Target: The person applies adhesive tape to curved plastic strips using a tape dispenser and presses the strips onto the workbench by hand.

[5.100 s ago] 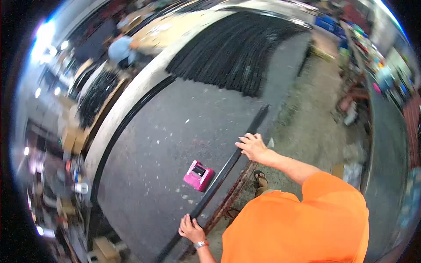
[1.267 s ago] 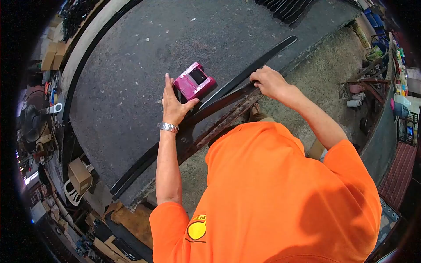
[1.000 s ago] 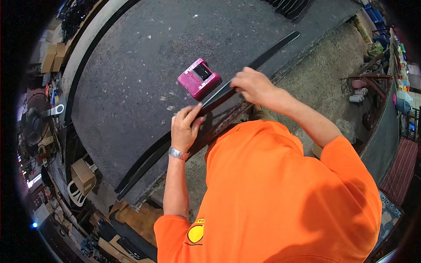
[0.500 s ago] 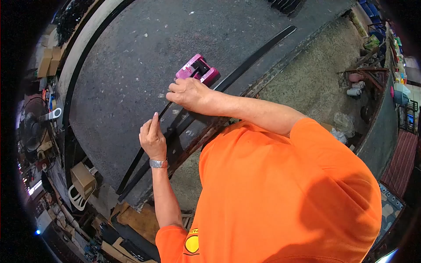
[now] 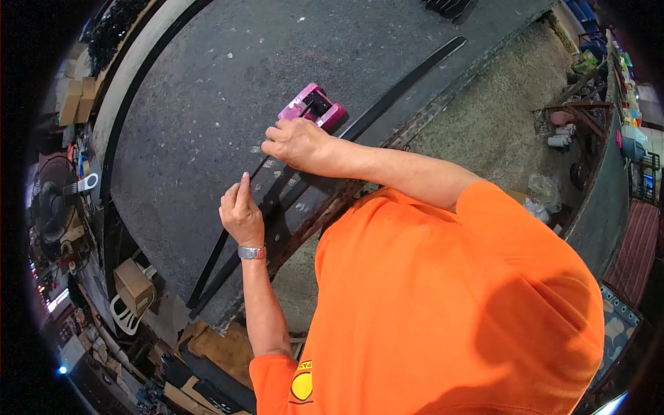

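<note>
My right hand (image 5: 297, 146) is closed, thumb and fingers pinching a narrow black strip (image 5: 260, 167) that looks like leather. Down and to the left, my left hand (image 5: 241, 213) is closed around the same strip, its index finger pointing up along it. The strip's free end (image 5: 202, 282) runs toward the lower left corner of the dark table. Just beyond my right hand sits a pink holder (image 5: 312, 104) with a black part in its middle; whether the strip reaches into it is hidden. A second, longer black strip (image 5: 408, 81) with a rounded tip lies along the near edge, passing under my right forearm.
The dark, spotted tabletop (image 5: 187, 138) has a worn near edge. At left are a fan (image 5: 52, 197), a cardboard box (image 5: 133, 287) and a white plastic chair (image 5: 124, 318). Black pieces (image 5: 449, 7) lie at the far edge. Concrete floor (image 5: 484, 117) shows at right.
Both hands keep their hold on the strip with hardly any movement. My left hand has shifted very slightly upward; the view has moved a little.
</note>
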